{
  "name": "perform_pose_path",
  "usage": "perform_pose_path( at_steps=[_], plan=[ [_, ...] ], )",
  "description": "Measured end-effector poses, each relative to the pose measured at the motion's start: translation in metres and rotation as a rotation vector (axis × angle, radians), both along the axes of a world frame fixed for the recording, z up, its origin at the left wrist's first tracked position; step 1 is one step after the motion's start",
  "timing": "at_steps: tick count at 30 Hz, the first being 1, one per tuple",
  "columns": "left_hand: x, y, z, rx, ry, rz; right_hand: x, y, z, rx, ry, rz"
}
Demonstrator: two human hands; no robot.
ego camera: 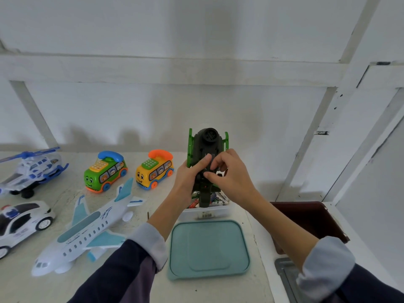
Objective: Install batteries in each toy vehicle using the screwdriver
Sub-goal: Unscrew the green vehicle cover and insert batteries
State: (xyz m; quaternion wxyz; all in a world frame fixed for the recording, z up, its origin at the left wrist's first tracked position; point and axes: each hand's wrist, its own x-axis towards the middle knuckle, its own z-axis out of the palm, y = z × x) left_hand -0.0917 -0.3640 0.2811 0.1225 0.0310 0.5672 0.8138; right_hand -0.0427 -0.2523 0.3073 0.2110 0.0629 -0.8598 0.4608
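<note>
While upturned above the battery box [205, 212]: green toy [207, 149].
Left hand [190, 178]: grips toy's side.
Right hand [229, 171]: fingertips pinch at its underside.

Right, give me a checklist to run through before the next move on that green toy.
1. Green toy held underside up by left hand: ok.
2. Right hand fingers at the battery compartment: ok.
3. Compartment cover on or off: cannot tell, fingers hide it.
4. Batteries within reach in the white box below the toy: ok.
5. Screwdriver located: not ok, none visible.
6. Box's teal lid set aside on the table: ok.
</note>
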Motion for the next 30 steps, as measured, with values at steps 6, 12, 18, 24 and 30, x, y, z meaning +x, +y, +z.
perform_pose_path(
  at_steps=[6, 12, 18, 24, 30],
  plan=[
    [-0.001, -0.012, 0.011, -0.049, 0.108, 0.056, -0.008, 0.000, -0.005, 0.047, 0.118, 0.007],
    [-0.011, -0.061, 0.024, -0.084, 0.154, 0.153, -0.005, -0.036, -0.010, 0.107, 0.438, -0.076],
    [-0.011, -0.118, 0.022, -0.060, 0.150, 0.267, 0.008, -0.086, -0.045, 0.241, 0.298, 0.098],
    [-0.012, -0.149, 0.014, -0.035, 0.127, 0.311, 0.019, -0.132, -0.065, 0.573, -0.430, 0.154],
    [-0.008, -0.161, 0.010, -0.073, 0.121, 0.299, 0.022, -0.148, -0.061, 0.607, -0.885, 0.259]
  ],
)
